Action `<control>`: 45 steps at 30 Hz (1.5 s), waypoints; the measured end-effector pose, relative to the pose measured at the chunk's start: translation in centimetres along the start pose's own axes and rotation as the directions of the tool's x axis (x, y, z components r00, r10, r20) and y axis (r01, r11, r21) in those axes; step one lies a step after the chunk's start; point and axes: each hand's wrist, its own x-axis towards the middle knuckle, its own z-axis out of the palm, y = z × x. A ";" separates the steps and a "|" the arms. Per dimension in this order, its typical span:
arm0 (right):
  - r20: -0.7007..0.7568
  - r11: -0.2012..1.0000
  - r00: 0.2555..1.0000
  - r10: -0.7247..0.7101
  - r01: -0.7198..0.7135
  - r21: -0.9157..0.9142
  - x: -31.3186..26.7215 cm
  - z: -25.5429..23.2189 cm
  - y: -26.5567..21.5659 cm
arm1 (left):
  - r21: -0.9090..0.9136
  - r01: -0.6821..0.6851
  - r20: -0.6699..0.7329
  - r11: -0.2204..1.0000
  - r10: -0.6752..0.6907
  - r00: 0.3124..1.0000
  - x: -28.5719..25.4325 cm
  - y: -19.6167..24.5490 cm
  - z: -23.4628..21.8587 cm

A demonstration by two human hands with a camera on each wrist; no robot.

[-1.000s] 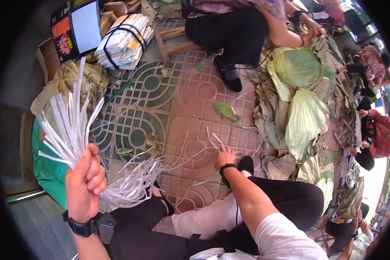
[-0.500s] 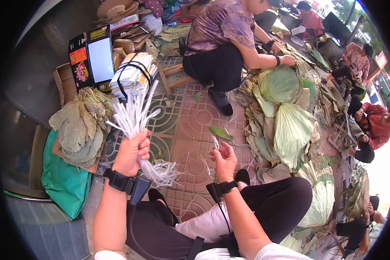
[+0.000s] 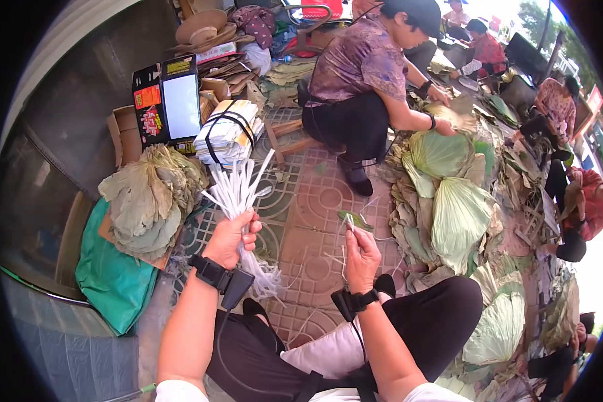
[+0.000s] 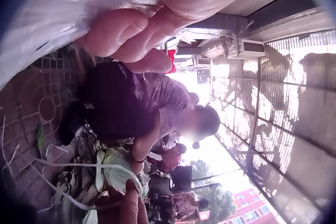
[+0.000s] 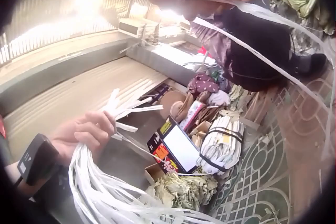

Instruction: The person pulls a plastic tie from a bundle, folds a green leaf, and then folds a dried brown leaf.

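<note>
My left hand (image 3: 232, 240) grips a thick bundle of white plastic strips (image 3: 238, 191) around its middle. Short ends fan out above the fist, and a long tangled tail hangs below it. In the right wrist view the tail (image 5: 89, 182) droops in a wide curve from the fist. To the right, at about the same height, my right hand (image 3: 362, 258) pinches a thin white strip (image 4: 73, 164) between thumb and fingertips. That strip loops away from the fingers in both wrist views. Both hands are apart, above my lap and the tiled floor.
A stack of dried leaves (image 3: 147, 208) lies on the left over a green bag (image 3: 107, 278). Behind it are a strapped paper bundle (image 3: 228, 134) and a printed box (image 3: 167, 100). Large leaves (image 3: 459, 214) pile up on the right. A person (image 3: 355, 80) crouches ahead, handling leaves.
The head view has tilted up. My left hand has come in from the far left with the strips, nearer my right hand. My right hand has risen from low over the floor, pinching a strip.
</note>
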 end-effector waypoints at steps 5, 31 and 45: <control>0.277 0.984 0.947 -0.162 0.176 -0.027 -1.8 2.4 -5.3 | 0.102 0.062 0.100 0.993 -0.072 0.992 0.1 -0.4 1.0; 0.675 0.972 0.723 0.146 0.023 -0.235 -8.4 3.8 2.4 | -0.106 -0.153 -0.066 0.983 0.146 0.987 0.0 0.9 2.2; 0.338 0.211 0.586 0.737 0.276 -0.938 -5.9 -3.4 25.3 | 0.024 -0.112 -0.173 0.993 0.114 0.978 -3.2 2.6 0.7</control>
